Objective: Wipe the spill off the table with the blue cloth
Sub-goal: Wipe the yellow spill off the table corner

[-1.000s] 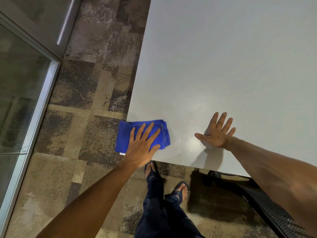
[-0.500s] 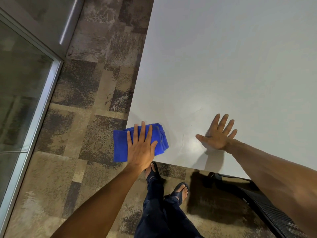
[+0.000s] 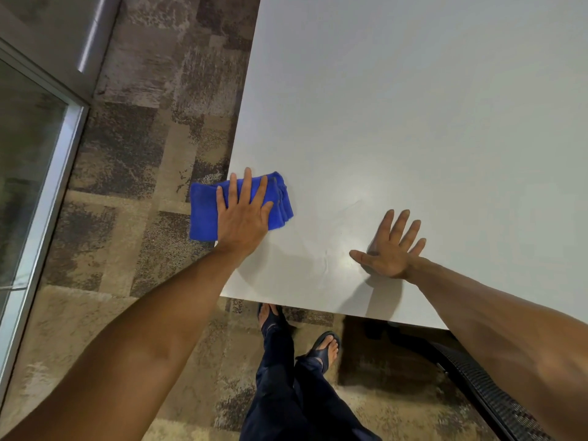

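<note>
A folded blue cloth (image 3: 203, 214) lies at the left edge of the white table (image 3: 413, 122), its left half hanging out over the floor. My left hand (image 3: 243, 214) presses flat on the cloth with straight fingers. Further right, my right hand (image 3: 389, 249) rests flat on the bare tabletop near the front edge, fingers spread. Between the two hands the surface shows faint wet streaks (image 3: 327, 259) with a glossy sheen.
Patterned brown carpet (image 3: 143, 154) runs along the table's left side, with a glass wall and metal frame (image 3: 57, 160) beyond it. My sandalled feet (image 3: 321, 348) stand below the table's front edge. A black mesh chair (image 3: 496, 399) sits under the table at lower right.
My left hand has slid the cloth away from me along the table's left edge, away from the near corner. My right hand has stayed flat in the same spot.
</note>
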Action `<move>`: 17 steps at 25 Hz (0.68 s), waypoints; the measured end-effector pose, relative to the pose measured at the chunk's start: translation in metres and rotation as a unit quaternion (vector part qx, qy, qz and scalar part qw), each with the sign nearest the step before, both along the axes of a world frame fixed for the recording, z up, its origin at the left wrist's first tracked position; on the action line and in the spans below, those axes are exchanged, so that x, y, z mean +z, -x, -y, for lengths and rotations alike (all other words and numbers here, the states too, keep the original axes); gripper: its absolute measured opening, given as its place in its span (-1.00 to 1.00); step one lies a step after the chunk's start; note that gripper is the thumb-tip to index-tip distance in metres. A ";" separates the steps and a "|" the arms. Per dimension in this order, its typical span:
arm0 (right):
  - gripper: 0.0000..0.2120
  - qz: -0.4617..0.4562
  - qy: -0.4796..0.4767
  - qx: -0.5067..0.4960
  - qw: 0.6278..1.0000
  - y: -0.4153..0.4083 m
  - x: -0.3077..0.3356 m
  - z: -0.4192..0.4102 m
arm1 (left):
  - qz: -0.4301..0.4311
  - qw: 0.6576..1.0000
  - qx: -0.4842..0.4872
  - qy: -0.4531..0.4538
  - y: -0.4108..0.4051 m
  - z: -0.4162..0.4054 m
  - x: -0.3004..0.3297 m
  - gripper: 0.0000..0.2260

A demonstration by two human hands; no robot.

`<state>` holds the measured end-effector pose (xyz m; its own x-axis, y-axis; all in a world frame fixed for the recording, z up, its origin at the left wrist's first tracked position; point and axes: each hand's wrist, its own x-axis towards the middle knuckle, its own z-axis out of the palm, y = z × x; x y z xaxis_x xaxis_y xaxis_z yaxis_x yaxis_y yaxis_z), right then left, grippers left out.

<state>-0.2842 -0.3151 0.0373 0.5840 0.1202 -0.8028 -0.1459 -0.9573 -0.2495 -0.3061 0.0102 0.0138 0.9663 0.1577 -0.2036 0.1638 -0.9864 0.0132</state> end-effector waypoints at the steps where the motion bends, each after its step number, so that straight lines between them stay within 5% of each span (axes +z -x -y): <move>1: 0.26 0.006 0.000 0.003 1.000 0.000 -0.002 0.001 | 0.003 1.000 0.013 0.004 -0.003 0.004 0.000 -0.46; 5: 0.26 0.015 0.005 -0.013 1.000 0.000 -0.004 -0.001 | 0.006 0.997 0.054 0.045 -0.010 0.026 0.003 -0.47; 14: 0.48 0.006 0.009 -0.036 0.999 0.002 0.017 -0.015 | -0.033 0.985 -0.135 0.098 0.082 0.126 0.004 -0.40; 17: 0.34 0.005 0.000 -0.029 1.000 0.005 0.025 -0.015 | -0.046 0.980 -0.177 0.077 0.112 0.114 0.003 -0.40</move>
